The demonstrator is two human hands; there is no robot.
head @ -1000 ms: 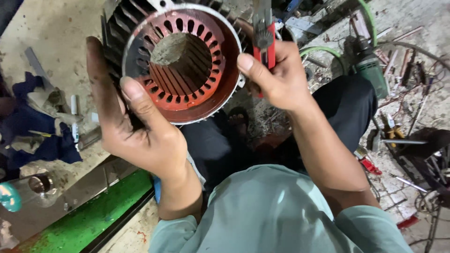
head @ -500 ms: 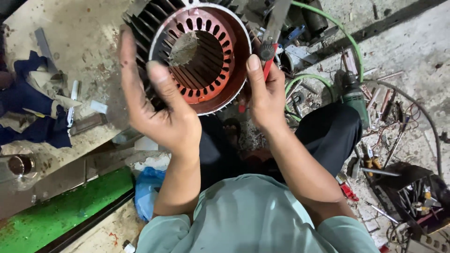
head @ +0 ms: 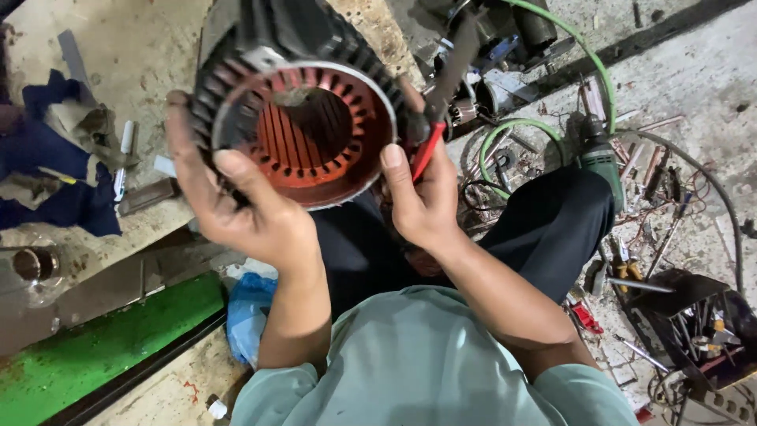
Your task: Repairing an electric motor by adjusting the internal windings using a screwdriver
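Both hands gripped the round, red-lined, finned black metal stator housing point(head: 303, 126), left hand point(head: 236, 201) around its rim, right hand point(head: 422, 197) also pinching red-handled pliers point(head: 434, 102), now tilted further leftward than before.

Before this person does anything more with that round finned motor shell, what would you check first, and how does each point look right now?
1. Left hand grips the motor shell at its rim: ok.
2. Right hand steadies the opposite rim: ok.
3. Red-handled tool held in the right hand, clear of the slots: ok.
4. Red slotted core free of windings: ok.
5. Floor beside the legs is tidy: not ok, a green drill and loose tools lie there.
6. Slots undamaged: cannot tell.
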